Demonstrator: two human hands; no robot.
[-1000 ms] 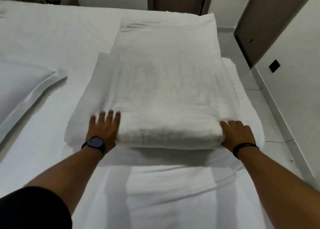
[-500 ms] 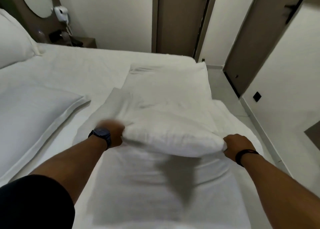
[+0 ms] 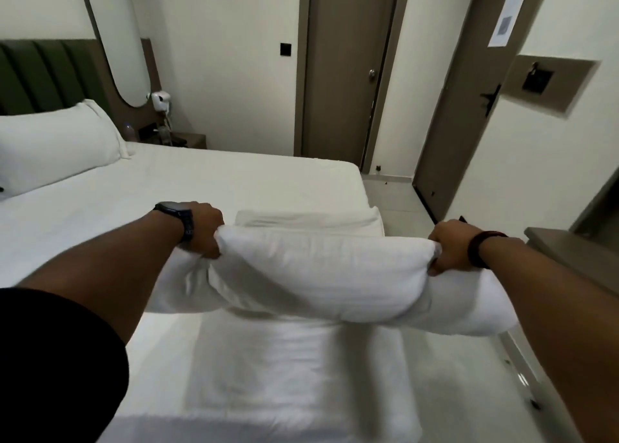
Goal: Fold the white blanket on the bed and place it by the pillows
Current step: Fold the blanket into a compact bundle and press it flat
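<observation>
Pale walls and two brown doors stood behind a wide bed [image 3: 234,188] covered in a white sheet, with a green padded headboard [image 3: 43,77] at the far left. One white pillow [image 3: 57,144] lay against that headboard, at the left edge of the view. Nearer the camera, the folded white blanket [image 3: 321,275] hung in the air above the mattress, raised clear of the sheet and sagging a little along its lower edge, well apart from the pillow. The left hand [image 3: 201,230], with a dark watch [image 3: 182,218] on its wrist, was closed tight around the blanket's left end, its fingers wrapped into the fabric. The right hand [image 3: 450,246], wearing a dark wristband [image 3: 479,248], was clenched in the same way on the right end. Both forearms reached out from the bottom corners, and a black sleeve [image 3: 57,359] showed at the lower left. More white bedding [image 3: 294,375] lay flat on the mattress directly beneath the lifted bundle, and another folded white piece [image 3: 308,216] rested just beyond it, near the bed's right edge.
</observation>
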